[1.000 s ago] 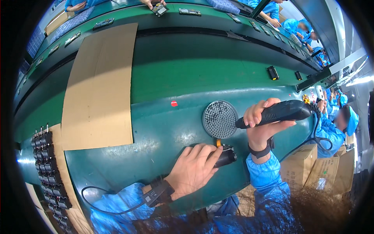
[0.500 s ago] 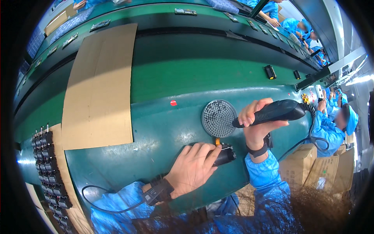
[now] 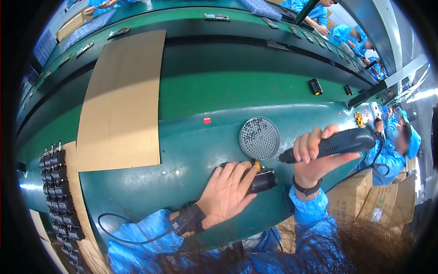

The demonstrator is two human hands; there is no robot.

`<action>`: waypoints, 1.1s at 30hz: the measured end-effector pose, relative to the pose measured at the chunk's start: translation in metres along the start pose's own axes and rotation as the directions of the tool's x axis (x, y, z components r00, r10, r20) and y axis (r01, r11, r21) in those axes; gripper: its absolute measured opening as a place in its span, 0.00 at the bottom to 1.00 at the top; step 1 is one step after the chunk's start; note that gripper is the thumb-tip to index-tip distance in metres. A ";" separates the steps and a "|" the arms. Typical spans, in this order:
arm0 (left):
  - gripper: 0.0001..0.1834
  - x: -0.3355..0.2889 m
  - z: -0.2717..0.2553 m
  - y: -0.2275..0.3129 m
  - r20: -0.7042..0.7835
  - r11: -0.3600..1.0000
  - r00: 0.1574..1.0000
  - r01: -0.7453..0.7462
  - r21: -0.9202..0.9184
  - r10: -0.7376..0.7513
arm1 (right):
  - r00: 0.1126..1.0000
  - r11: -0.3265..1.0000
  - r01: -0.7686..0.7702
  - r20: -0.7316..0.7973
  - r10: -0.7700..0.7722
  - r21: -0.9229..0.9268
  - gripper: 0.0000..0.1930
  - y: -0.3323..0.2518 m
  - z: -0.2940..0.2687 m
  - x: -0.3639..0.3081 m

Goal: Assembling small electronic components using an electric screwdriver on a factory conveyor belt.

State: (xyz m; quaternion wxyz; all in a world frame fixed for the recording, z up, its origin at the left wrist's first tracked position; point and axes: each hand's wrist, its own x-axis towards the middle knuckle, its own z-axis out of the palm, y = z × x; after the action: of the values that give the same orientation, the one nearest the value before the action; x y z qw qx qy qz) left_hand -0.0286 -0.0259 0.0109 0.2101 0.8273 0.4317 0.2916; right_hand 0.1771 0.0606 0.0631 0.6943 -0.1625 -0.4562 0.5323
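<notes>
- Head view, from where I stand: a long green bench (image 3: 196,150), with a broad cardboard sheet (image 3: 121,100) lying on it to the left.
- Black corded driver (image 3: 340,144), its tip near the dish's right side, clear of the unit. Looks rigid, with some heft; best taken round its thick body.
- Right hand (image 3: 312,169): closed round that driver, thumb underneath.
- Left hand (image 3: 226,194): palm down, fingers and thumb pinning the black unit.
- Grey round dish (image 3: 240,139), just beyond the unit, full of small dark pieces too fine to make out.
- Black unit (image 3: 264,181), on the bench below the dish. I'd judge it light, stiff, a bit slippery; hold its smooth sides, sparing the exposed right end.
- Orange tab (image 3: 258,165) at its far edge: likely thin, bendy, easily torn; no handhold.
</notes>
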 end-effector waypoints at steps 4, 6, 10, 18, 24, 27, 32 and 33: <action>0.35 0.002 -0.001 -0.001 -0.005 1.000 1.000 0.019 -0.019 -0.019 | 0.993 0.997 -0.038 0.111 0.030 0.067 0.45 -0.001 0.019 -0.022; 0.35 0.003 -0.001 -0.002 -0.006 0.999 0.999 0.032 -0.041 -0.033 | 0.989 0.995 -0.039 0.149 0.025 0.087 0.46 0.003 0.023 -0.028; 0.35 0.004 -0.002 -0.002 -0.001 0.997 0.999 0.041 -0.061 -0.041 | 0.969 0.999 -0.029 0.245 0.023 0.022 0.41 0.010 0.026 -0.032; 0.34 0.003 -0.002 -0.003 0.002 0.998 0.999 0.043 -0.053 -0.043 | 0.968 0.998 -0.025 0.246 0.037 -0.054 0.42 0.018 0.026 -0.034; 0.34 0.003 -0.002 -0.002 0.007 0.997 0.999 0.050 -0.056 -0.050 | 0.975 0.998 -0.021 0.221 0.035 -0.066 0.42 0.019 0.027 -0.035; 0.34 0.003 -0.001 -0.003 0.002 0.998 0.999 0.040 -0.048 -0.040 | 0.974 0.999 -0.025 0.226 0.034 -0.043 0.42 0.018 0.028 -0.034; 0.34 0.002 0.000 -0.004 0.005 0.998 0.999 0.037 -0.045 -0.037 | 0.974 0.998 -0.034 0.221 0.045 -0.055 0.42 0.019 0.026 -0.034; 0.34 0.002 0.000 -0.004 0.005 0.998 0.999 0.034 -0.045 -0.034 | 0.974 0.998 -0.034 0.221 0.045 -0.055 0.42 0.019 0.025 -0.034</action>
State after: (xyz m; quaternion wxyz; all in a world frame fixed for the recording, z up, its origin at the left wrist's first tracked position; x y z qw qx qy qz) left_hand -0.0301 -0.0217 0.0091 0.2346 0.8155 0.4387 0.2957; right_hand 0.1448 0.0313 0.0476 0.6239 -0.1285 -0.5411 0.5491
